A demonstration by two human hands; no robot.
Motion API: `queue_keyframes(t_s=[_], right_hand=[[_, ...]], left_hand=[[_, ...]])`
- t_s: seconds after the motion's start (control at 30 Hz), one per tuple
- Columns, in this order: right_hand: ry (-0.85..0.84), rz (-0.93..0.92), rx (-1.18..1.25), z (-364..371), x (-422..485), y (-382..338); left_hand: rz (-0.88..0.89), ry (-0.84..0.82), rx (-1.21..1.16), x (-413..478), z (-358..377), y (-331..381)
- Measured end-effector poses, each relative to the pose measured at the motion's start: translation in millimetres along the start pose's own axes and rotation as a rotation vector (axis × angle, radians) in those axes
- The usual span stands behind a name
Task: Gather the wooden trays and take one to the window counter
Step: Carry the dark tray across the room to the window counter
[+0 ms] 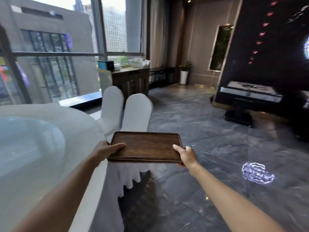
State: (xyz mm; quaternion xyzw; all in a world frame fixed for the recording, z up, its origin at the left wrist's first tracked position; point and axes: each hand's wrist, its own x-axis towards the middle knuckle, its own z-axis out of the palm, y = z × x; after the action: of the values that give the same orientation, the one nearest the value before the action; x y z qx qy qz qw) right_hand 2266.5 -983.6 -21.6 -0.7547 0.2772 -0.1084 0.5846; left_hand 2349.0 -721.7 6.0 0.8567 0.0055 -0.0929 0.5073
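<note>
We hold the wooden tray [145, 147] out in front of us at about waist height, level, its hollow face up and bare. Its long axis runs across our view from left to right, and its far long edge faces the window counter [132, 69], which stands well away against the glass. A second edge line along the near side hints at another tray beneath, but we cannot tell for sure.

Our left hand [107, 149] grips the left short end, thumb laid on the top face and fingers curled under out of sight. Our right hand [185, 154] grips the right short end the same way, thumb on top, fingers closed beneath.

We judge the gathering done, or nearly so, and the carrying under way; the walk to the counter and the setting down are left.

Just to our left is the round table [33, 148] under its white cloth, and beyond the tray stand two white-covered chairs [123, 109]. The dark stone floor [200, 131] to their right looks open toward the counter.
</note>
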Motion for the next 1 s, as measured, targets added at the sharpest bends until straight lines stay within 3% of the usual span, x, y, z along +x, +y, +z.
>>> queue_keyframes(t_s=[0.3,0.6,1.0], right_hand=[[0.131,0.056,0.097,-59.3,124.9,-2.3],[0.213,0.032,0.078,-65.7,324.9,-56.3],[0.181,0.059,0.085,-84.5,584.1,-83.2]], left_hand=[[0.073,-0.146,-0.011,124.9,98.7,74.7],[0.122,-0.187,-0.019,309.5,158.7,159.8],[0.105,-0.176,-0.02,531.1,258.1,258.3]])
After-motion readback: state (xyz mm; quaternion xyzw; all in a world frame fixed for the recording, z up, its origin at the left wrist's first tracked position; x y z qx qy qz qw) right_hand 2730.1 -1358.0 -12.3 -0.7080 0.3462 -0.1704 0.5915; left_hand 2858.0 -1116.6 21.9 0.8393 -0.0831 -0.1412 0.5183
